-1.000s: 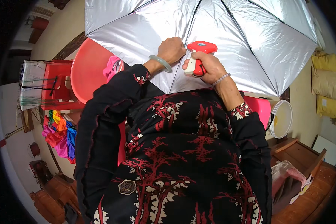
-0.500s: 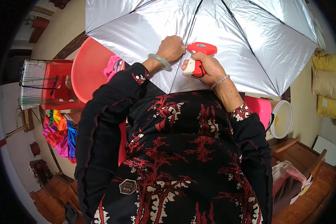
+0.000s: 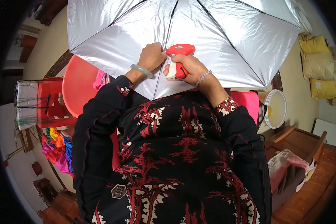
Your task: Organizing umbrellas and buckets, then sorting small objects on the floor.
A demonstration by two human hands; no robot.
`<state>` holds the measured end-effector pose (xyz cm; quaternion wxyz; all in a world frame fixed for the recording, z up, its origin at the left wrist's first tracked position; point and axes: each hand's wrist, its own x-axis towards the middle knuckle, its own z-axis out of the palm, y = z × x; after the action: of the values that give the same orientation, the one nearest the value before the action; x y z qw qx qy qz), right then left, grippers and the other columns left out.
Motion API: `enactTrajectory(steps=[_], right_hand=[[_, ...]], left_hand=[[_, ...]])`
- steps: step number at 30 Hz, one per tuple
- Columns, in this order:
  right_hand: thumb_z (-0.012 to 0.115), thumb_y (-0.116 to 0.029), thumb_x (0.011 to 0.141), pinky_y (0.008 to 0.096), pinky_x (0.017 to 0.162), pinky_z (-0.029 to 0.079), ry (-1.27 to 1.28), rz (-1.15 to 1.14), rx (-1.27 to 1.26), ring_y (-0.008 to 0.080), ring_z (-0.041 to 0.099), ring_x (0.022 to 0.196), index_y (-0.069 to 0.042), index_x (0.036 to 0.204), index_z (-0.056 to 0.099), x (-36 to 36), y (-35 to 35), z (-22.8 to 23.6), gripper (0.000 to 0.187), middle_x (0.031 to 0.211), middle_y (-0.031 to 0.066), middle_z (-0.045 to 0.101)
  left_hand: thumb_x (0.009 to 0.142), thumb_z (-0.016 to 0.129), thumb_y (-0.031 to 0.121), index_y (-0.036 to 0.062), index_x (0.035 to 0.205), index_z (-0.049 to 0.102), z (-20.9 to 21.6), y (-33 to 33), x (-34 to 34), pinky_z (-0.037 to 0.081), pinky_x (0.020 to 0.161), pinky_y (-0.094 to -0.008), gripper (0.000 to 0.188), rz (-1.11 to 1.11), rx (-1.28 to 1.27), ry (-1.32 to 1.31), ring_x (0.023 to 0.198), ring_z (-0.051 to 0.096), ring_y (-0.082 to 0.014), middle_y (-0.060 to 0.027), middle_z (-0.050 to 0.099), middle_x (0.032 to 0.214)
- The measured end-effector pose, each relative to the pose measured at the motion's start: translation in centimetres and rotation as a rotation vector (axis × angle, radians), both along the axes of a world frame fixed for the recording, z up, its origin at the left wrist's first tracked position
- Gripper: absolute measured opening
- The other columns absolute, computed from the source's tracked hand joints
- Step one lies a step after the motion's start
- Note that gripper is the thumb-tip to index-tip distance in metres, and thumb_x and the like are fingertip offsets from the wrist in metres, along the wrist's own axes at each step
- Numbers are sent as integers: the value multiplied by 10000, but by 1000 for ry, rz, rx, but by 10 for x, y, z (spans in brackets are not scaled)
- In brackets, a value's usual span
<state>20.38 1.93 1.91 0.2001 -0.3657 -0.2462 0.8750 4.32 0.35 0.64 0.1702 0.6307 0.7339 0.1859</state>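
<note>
Over the silver underside of the umbrella [image 3: 197, 30], my right hand [image 3: 192, 67] has its fingers wrapped round the grip of the red-and-white tool [image 3: 181, 49], its nose pointing left at the umbrella's dark rib [image 3: 171, 22]. My left hand [image 3: 152, 56] is bent beside that rib, near the nose; whether its fingers pinch anything I cannot tell. Left of the umbrella, partly hidden by it, is a red basin [image 3: 76, 87]; at its lower right, a white bucket [image 3: 277, 108].
</note>
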Motion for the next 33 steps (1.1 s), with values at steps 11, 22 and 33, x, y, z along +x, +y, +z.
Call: enactTrajectory(steps=[11,22,33], right_hand=[[462,-92,827,387,581,537,-81,98,82,275,625,675,-6,1093,455,6,5,7,280,780,169,589],[477,-74,815,360,578,523,-58,-48,33,254,619,665,28,1101,445,8,-1,14,306,791,162,587],[521,-112,790,267,587,456,-313,118,711,164,570,649,41,1074,485,37,-16,125,325,767,97,582]], left_hand=[[728,573,214,-17,813,576,-2,1,6,473,668,-432,246,-5,-23,100,747,604,-363,-211,614,757],[697,569,208,-25,751,602,0,11,-5,478,663,-454,241,6,-34,83,728,600,-387,-230,609,756],[663,580,175,-35,717,625,38,38,-68,484,692,-438,221,-88,-56,351,756,599,-393,-240,610,769]])
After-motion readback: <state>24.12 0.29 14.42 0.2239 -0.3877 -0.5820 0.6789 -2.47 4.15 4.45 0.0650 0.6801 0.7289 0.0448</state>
